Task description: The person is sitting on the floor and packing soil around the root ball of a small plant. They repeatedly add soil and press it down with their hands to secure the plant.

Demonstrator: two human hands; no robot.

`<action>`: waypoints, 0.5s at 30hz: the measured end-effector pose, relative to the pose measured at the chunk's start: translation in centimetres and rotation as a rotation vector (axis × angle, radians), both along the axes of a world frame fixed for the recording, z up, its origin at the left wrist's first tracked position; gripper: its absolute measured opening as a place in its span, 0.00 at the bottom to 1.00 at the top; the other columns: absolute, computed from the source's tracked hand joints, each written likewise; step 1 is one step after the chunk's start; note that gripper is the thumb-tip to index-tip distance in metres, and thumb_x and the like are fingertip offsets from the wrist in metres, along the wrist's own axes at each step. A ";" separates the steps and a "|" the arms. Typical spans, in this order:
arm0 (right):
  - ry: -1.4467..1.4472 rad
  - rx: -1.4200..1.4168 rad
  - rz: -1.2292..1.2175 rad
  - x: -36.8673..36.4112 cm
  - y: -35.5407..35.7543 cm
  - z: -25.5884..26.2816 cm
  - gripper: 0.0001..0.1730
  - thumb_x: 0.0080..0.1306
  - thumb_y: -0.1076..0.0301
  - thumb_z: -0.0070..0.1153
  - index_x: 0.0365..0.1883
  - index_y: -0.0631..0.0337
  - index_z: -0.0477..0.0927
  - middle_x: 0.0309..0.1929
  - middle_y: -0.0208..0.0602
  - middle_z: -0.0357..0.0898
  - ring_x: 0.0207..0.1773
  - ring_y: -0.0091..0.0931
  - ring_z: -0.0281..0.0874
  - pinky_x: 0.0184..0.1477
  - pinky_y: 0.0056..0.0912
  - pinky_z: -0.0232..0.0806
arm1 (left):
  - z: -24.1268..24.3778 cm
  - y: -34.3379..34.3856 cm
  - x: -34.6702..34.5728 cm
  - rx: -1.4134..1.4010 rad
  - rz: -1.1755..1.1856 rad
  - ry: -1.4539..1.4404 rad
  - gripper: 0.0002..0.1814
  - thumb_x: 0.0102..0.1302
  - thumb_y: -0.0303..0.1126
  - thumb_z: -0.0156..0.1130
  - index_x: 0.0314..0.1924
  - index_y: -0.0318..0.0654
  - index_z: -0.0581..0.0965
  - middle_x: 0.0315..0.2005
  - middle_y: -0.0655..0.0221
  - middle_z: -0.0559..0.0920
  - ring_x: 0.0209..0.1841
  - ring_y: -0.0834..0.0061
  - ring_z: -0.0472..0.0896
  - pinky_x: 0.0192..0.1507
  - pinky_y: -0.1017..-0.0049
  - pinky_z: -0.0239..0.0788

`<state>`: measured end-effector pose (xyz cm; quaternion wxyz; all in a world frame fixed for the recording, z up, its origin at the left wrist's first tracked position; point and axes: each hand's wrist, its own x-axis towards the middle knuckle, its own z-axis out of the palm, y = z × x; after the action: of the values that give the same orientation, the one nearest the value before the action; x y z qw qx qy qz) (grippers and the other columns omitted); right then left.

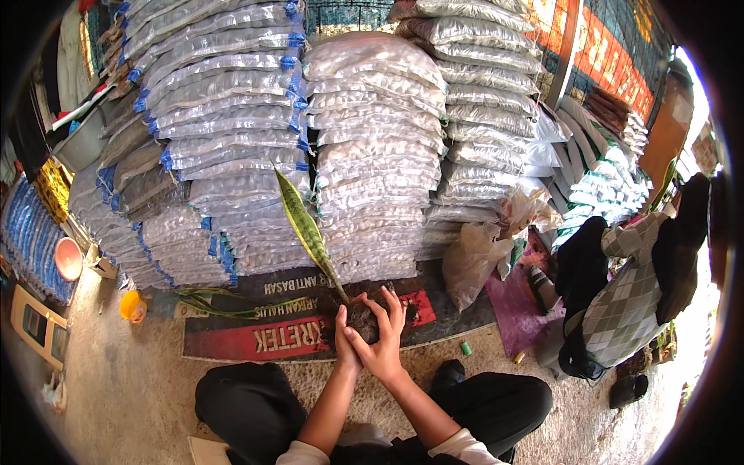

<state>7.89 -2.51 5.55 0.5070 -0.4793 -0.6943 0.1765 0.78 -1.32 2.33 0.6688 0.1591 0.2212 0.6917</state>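
Note:
Both my hands are cupped around a dark ball of soil and roots (361, 321), out of which a single snake plant leaf (303, 232) rises, leaning up to the left. My left hand (347, 346) presses the ball's left side, and my right hand (382, 331) curves over its right side with the fingers spread. The ball is just above a black and red printed sheet (232, 343) on the floor; whether it touches the sheet, I cannot tell. Loose snake plant leaves (218, 308) lie on the sheet to the left. Dark soil crumbs show around my hands.
Tall stacks of clear bags with pale contents (372, 145) stand behind the sheet. To the right, another person (625, 290) bends over beside a purple sheet (514, 308) and a plastic bag (474, 261). A yellow cup (133, 306) and a green spool-like piece (465, 349) are on the floor.

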 end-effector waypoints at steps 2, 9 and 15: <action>-0.090 -0.014 -0.036 0.2 -0.2 0.8 0.35 0.52 0.53 0.62 0.56 0.58 0.69 0.64 0.49 0.54 0.68 0.45 0.47 0.66 0.58 0.31 | 0.4 -0.1 -0.1 -0.031 -0.015 0.002 0.28 0.68 0.54 0.38 0.53 0.39 0.71 0.46 0.64 0.77 0.49 0.69 0.75 0.55 0.68 0.63; -0.081 0.158 0.086 0.9 -0.3 1.0 0.33 0.55 0.61 0.59 0.57 0.66 0.67 0.56 0.48 0.66 0.61 0.39 0.62 0.67 0.53 0.33 | -0.1 0.0 -0.6 -0.076 0.004 -0.065 0.25 0.67 0.53 0.40 0.51 0.42 0.72 0.43 0.68 0.77 0.45 0.71 0.76 0.51 0.70 0.66; -0.104 0.167 0.086 0.4 -0.7 -0.1 0.32 0.56 0.59 0.58 0.58 0.62 0.68 0.53 0.43 0.70 0.60 0.34 0.65 0.67 0.56 0.35 | 0.0 0.5 -0.9 -0.039 -0.029 -0.110 0.23 0.67 0.50 0.42 0.47 0.41 0.74 0.36 0.70 0.79 0.40 0.73 0.76 0.47 0.71 0.68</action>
<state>8.25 -3.17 5.45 0.5003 -0.4139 -0.7519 0.1144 -0.11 -0.78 2.35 0.6930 0.1109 0.1953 0.6850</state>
